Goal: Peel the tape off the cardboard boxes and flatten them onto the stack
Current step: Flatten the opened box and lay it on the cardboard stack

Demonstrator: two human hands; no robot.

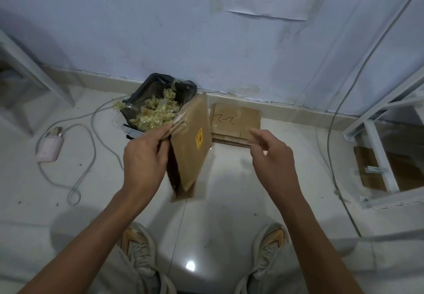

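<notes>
My left hand [144, 156] has a grip on the top edge of the cardboard box [191, 147], holding it up over the floor. Right hand [273, 153] is loose, holding nothing, near the flattened stack [234, 122] by the wall.

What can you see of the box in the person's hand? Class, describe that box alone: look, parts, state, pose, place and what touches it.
The box is plain brown cardboard with a small yellow label on its broad face. It looks partly collapsed, narrow, with a dark opening on its left side. It stands tilted, upper end toward the wall, its lower end blurred. The left hand grips its upper left edge; the right hand is apart from it.
</notes>
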